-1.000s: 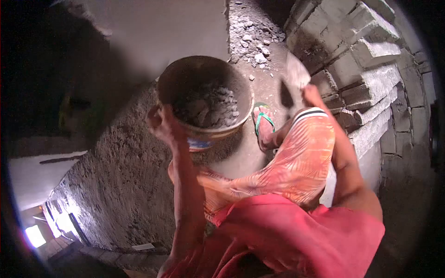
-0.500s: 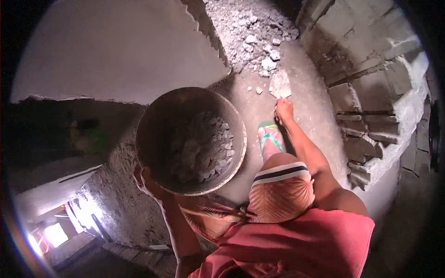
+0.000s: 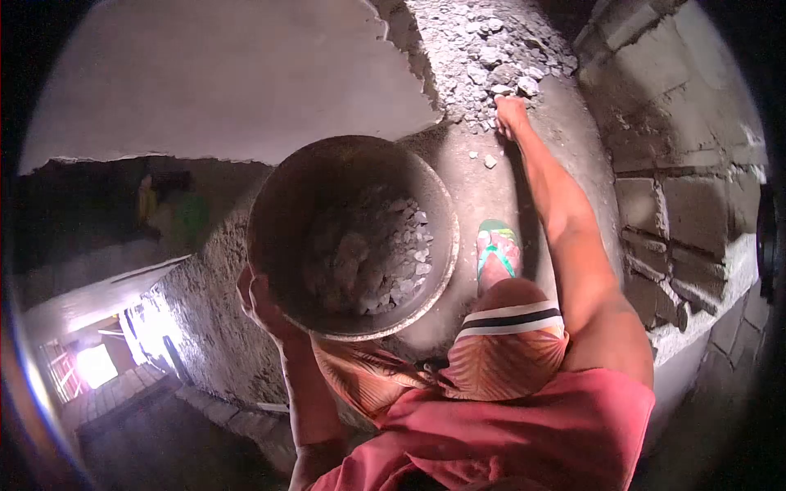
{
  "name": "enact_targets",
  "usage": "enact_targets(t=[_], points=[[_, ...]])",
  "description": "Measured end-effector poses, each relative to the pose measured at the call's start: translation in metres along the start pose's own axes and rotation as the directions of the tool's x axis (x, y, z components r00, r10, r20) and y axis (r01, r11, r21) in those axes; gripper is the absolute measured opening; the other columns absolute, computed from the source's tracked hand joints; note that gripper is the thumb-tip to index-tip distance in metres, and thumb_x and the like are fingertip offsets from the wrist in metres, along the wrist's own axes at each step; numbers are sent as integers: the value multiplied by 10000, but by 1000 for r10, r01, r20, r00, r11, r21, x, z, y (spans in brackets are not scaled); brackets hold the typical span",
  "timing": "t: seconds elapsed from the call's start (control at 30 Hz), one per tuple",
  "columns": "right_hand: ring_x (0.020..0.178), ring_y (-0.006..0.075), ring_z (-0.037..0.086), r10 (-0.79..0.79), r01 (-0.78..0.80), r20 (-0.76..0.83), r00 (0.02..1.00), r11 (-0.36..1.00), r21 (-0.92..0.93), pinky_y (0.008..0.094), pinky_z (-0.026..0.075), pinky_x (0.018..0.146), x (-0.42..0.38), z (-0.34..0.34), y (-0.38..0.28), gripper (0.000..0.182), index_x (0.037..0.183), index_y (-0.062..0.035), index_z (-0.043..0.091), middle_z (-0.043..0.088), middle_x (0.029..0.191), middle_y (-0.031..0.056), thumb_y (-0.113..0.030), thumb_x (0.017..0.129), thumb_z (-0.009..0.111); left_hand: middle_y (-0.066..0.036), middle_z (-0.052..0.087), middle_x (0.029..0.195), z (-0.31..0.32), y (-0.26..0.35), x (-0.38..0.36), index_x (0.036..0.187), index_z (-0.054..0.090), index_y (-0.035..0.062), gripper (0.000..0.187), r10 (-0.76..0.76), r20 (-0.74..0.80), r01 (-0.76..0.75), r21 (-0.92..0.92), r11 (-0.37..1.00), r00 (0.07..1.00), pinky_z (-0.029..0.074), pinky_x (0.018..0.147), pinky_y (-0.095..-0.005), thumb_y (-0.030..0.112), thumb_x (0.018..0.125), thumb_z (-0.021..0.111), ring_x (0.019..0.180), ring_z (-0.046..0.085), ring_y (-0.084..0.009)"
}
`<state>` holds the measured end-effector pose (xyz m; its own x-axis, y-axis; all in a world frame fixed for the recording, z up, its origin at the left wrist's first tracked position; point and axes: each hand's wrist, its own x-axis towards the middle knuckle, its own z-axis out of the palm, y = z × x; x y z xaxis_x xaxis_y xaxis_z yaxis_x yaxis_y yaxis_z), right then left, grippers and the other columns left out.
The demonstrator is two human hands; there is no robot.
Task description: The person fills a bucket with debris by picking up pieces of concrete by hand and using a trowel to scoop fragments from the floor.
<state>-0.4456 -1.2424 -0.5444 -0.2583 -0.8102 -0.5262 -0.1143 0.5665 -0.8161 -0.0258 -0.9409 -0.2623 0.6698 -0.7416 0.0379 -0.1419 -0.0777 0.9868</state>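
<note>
A round bucket [image 3: 446,237] with grey rubble [image 3: 385,254] inside is tilted in front of my body. My left hand [image 3: 266,307] grips its lower left side, fingers wrapped against the outer wall. My right arm reaches forward, and my right hand [image 3: 511,114] is closed at the near edge of the rubble pile [image 3: 491,53]. The trowel blade is not visible now; stones and the hand cover that spot. Two small loose stones [image 3: 490,161] lie on the floor nearer to me.
A smooth slab [image 3: 237,74] with a broken edge is at the upper left. A block wall [image 3: 679,196] with rough ledges runs along the right. My foot in a green sandal [image 3: 497,250] stands on the floor. Bright light comes from an opening [image 3: 97,367] at the lower left.
My right hand has moved forward from the bare floor to the rubble, and the trowel blade seen before is out of sight. My left hand keeps its hold on the bucket.
</note>
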Motion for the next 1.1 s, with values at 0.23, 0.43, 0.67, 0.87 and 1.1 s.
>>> enact_targets(t=[0.23,0.43,0.67,0.87,1.1], points=[[335,180,409,-390,408,-166,906,909,90,370,310,339,64,15,80,235,780,-85,563,495,523,61,-243,945,508,-42,616,915,28,10,-2,1012,628,37,233,42,-50,-43,-25,999,998,464,801,-333,207,862,572,844,567,-179],[345,144,392,-148,145,-19,989,924,353,328,277,316,-14,-6,29,219,782,-111,514,421,509,12,-255,947,504,-7,533,903,50,31,-19,1084,563,40,309,-7,-60,-1,-135,991,998,403,825,-303,137,797,627,863,482,-136],[354,148,396,-130,128,-12,991,959,252,329,290,328,-40,-30,6,250,775,-86,526,443,517,27,-275,937,512,-24,558,908,52,31,-16,1100,564,26,329,-19,-67,16,-49,999,998,414,831,-308,147,803,639,860,494,-136],[366,145,421,-120,125,-41,992,974,190,338,295,340,-43,-49,-12,225,765,-60,582,497,546,46,-242,893,544,-21,555,929,56,26,-11,1025,608,19,286,58,-58,-57,16,998,997,399,827,-310,196,802,629,860,488,-148],[396,127,419,-157,156,4,988,985,70,301,307,365,-56,-78,-28,263,755,-91,579,521,576,19,-294,916,537,1,536,848,65,33,-13,1083,574,24,296,16,-102,-25,-93,995,995,409,768,-271,106,810,655,807,489,-124]])
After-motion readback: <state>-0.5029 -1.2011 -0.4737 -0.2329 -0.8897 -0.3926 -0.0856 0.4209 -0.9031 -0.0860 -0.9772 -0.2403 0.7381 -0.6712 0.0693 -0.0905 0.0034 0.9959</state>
